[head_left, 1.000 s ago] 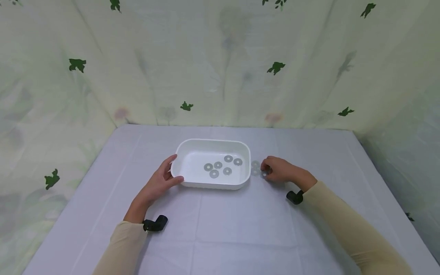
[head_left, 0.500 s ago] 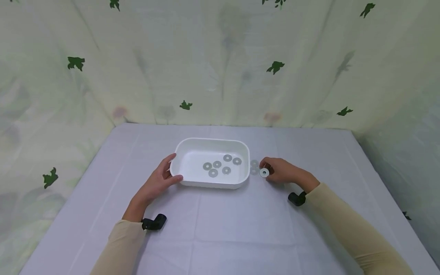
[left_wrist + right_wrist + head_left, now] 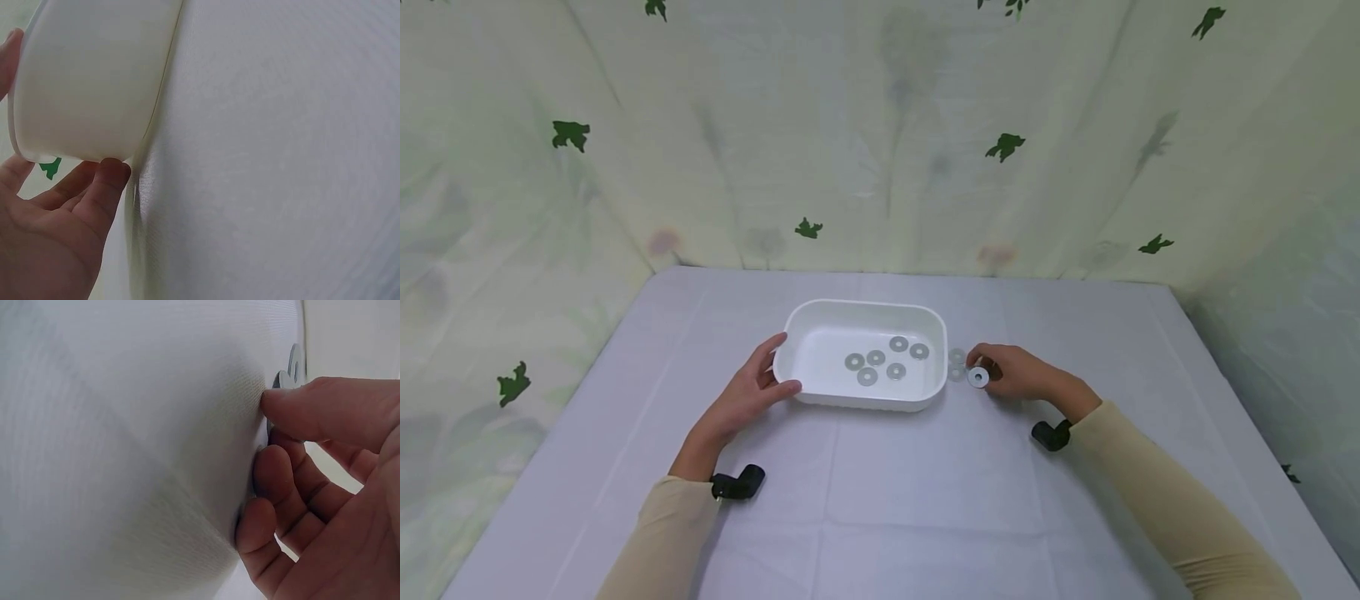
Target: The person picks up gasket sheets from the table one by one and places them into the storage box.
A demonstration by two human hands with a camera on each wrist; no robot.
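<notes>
A white rectangular tray (image 3: pixel 861 403) stands on the table with several flat grey metal washers (image 3: pixel 896 372) lying on its floor, mostly in the right half. My left hand (image 3: pixel 747 404) grips its left end, thumb at the near corner and fingers at the far side. In the left wrist view the fingertips press against the tray's outer wall (image 3: pixel 87 81). Just right of the tray, my right hand (image 3: pixel 1018 372) pinches a washer (image 3: pixel 977 377), its face tilted up toward the head camera. Two more washers (image 3: pixel 957 374) lie between that hand and the tray.
A white cloth (image 3: pixel 925 500) covers the table. Behind it and at both sides hang pale curtains (image 3: pixel 850 167) with green leaf shapes. Each wrist wears a small black camera (image 3: pixel 1051 435).
My right hand has taken up a washer from beside the tray and tipped its face upward. The left hand and the tray stay in place.
</notes>
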